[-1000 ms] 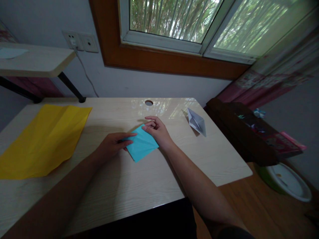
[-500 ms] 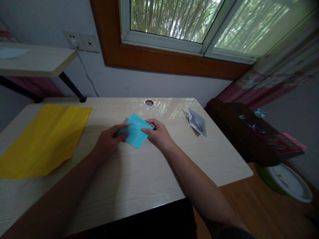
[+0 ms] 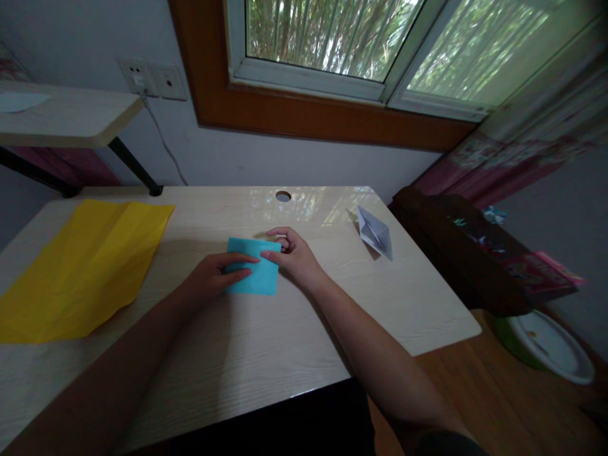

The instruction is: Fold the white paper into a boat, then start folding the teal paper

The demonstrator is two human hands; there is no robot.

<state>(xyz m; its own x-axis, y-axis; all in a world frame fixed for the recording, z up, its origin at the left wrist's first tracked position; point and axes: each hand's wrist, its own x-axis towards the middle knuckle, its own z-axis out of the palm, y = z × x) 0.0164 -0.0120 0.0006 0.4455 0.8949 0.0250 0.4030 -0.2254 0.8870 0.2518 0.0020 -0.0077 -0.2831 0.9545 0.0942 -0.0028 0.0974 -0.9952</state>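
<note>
A square of light-blue paper (image 3: 259, 278) is held between my two hands, just over the desk (image 3: 285, 342), its edges roughly in line with the desk's far edge. My left hand (image 3: 216, 275) grips its left side, the fingers lying across the front face. At the upper right corner my right hand (image 3: 294, 253) pinches the sheet with the thumb in front; the other fingers are curled behind and beyond it, partly hidden. Whether the paper is folded in layers I cannot tell.
On the left of the desk lies a large yellow sheet (image 3: 90, 272). A folded white paper boat (image 3: 375, 234) stands toward the right edge. A raised shelf (image 3: 71, 117) is at the far left, and a round cable hole (image 3: 284, 196) is near the back.
The blue paper has turned from a diamond position to a square-on one and come slightly nearer. My left hand's fingers have slid farther across its face.
</note>
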